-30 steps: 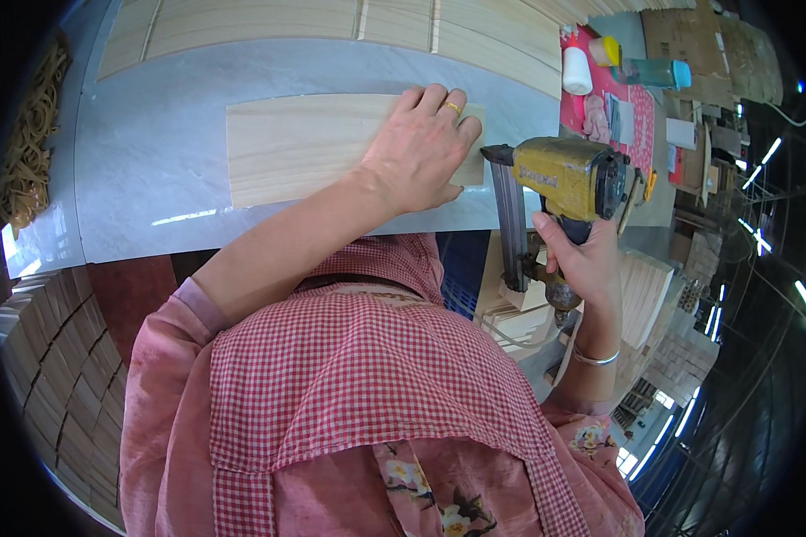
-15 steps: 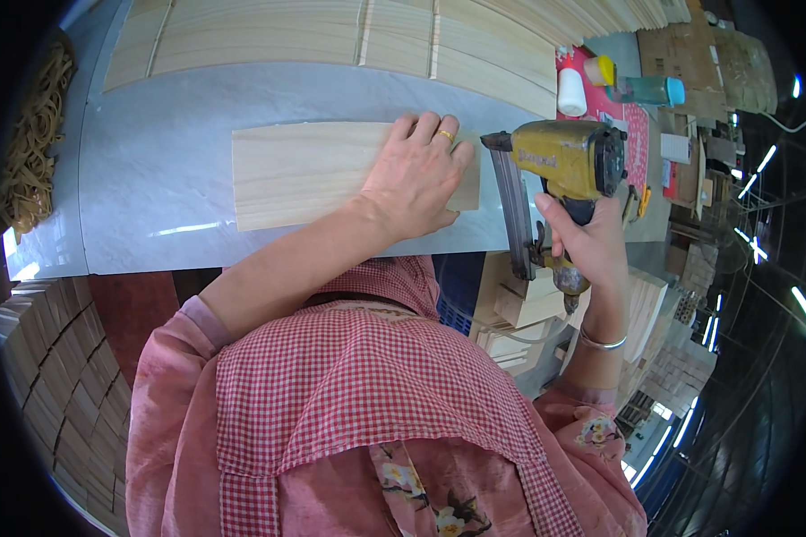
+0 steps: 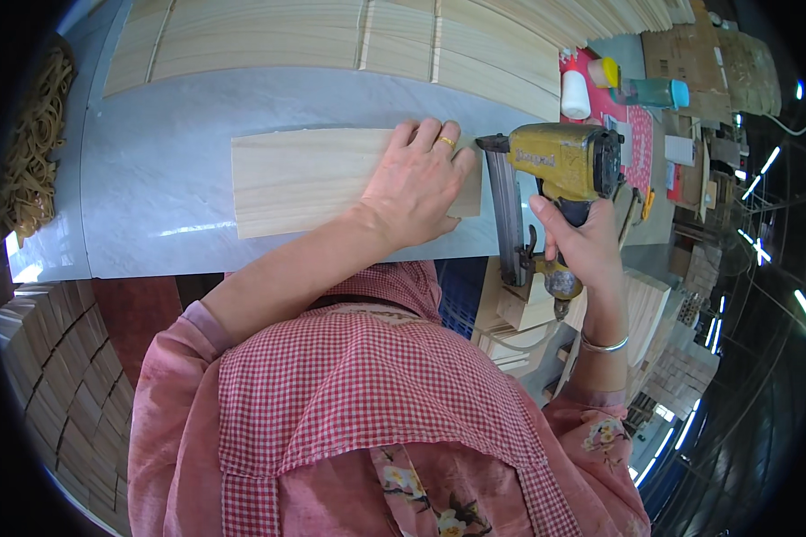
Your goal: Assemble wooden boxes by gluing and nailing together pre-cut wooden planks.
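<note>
While the left hand [image 3: 416, 183] lies flat, fingers spread and palm down, on the right-hand end of a pale wooden panel [image 3: 304, 179], the right hand [image 3: 582, 242] is wrapped closed around the grip of a yellow nail gun [image 3: 555, 166]. The panel rests flat on a grey worktop [image 3: 143, 206], its long side running left to right; the left hand presses on it without enclosing it, the fingertips reaching the panel's far edge and a ring visible on one finger. The nail gun stands just beside the panel's right end, its dark magazine [image 3: 508, 219] running down toward the person along that end; whether the nose actually touches the wood cannot be told. The gun thus lies immediately right of the pressing hand, the two hands near each other with the panel's end between them. A bangle [image 3: 604, 344] circles the right wrist. Beyond the panel, stacks of similar pale boards [image 3: 331, 40] line the far side of the worktop. A white bottle [image 3: 576, 94] and a teal bottle [image 3: 654, 91] stand at the upper right, well apart from the panel. Bundled wood strips [image 3: 49, 358] sit at the lower left, below the worktop's edge.
</note>
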